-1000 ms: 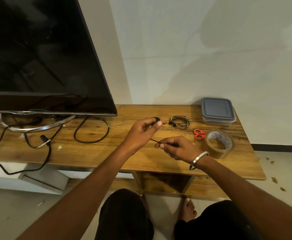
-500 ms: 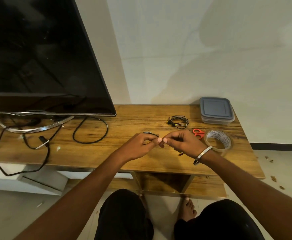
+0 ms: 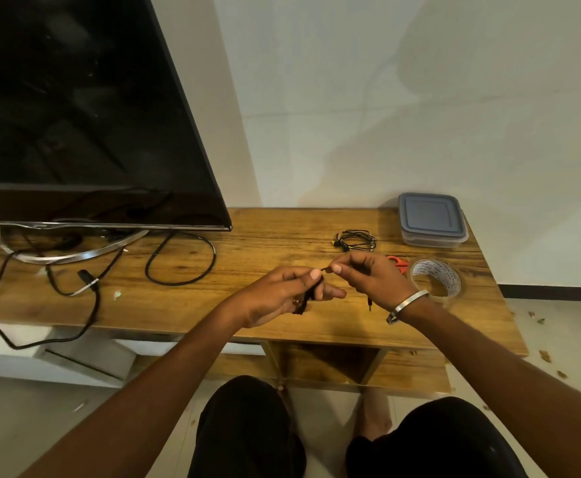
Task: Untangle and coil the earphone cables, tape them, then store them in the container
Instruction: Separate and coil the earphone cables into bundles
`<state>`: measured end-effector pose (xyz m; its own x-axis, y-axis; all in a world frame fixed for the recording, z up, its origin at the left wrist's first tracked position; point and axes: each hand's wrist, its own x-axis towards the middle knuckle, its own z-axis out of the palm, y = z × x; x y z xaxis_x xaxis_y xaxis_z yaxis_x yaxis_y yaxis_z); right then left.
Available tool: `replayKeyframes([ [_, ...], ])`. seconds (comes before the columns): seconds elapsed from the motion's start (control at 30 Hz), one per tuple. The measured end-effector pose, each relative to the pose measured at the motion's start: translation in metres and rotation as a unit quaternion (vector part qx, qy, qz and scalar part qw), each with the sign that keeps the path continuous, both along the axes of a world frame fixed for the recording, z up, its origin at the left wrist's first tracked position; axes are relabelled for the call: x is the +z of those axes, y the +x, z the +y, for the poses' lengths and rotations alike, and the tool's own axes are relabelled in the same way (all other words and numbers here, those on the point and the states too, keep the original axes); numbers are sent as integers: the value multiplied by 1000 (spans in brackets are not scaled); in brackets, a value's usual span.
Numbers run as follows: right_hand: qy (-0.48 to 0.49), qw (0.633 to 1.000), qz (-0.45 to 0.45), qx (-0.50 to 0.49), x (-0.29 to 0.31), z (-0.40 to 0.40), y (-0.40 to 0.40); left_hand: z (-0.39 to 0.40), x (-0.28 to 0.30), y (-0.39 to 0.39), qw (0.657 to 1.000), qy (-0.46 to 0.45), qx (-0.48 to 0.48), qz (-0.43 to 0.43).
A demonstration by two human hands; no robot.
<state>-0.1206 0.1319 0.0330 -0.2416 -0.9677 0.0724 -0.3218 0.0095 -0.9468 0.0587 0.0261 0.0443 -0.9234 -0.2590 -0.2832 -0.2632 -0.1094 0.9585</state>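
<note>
Head view: hands (image 3: 282, 294) now lower.

Bare wooden bench (image 3: 247, 243) between looped black power cable (image 3: 182, 260) and my hands; clear tape roll (image 3: 437, 279) crowds right.

Wooden table (image 3: 282, 243) — tape (image 3: 436, 279), container (image 3: 432, 219)

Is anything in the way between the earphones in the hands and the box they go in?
Yes: the box has its lid on, so that blocks it. The scissors and tape roll lie on the table beside the right hand, low enough to pass over. Both hands, left too, pinch the cable.
</note>
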Motion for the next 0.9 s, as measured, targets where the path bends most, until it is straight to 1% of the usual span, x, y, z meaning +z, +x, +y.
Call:
replayKeyframes([
  [0.1,10,1000,-12,-19,-9,0,-3,1,5,-3,994,90,39,57],
  [0.23,37,998,-35,-23,-23,2,-4,0,15,-10,974,171,67,134],
  [0.33,41,998,-57,-5,-24,4,9,0,20,-16,957,212,83,178],
  [0.4,51,997,-58,8,-23,3,18,2,20,-19,954,208,101,192],
  [0.5,60,996,-67,21,-23,-1,27,5,18,-22,954,168,155,196],
  [0.6,70,994,-84,28,-26,-6,31,7,15,-22,961,83,191,180],
  [0.67,79,993,-87,22,-27,-7,31,12,16,-23,968,4,192,162],
  [0.77,86,992,-90,17,-23,-8,35,17,16,-24,967,-102,178,151],
  [0.83,85,991,-100,10,-21,-8,37,16,10,-25,965,-147,159,147],
  [0.9,92,986,-139,-5,-21,-9,38,17,4,-26,966,-162,142,141],
])
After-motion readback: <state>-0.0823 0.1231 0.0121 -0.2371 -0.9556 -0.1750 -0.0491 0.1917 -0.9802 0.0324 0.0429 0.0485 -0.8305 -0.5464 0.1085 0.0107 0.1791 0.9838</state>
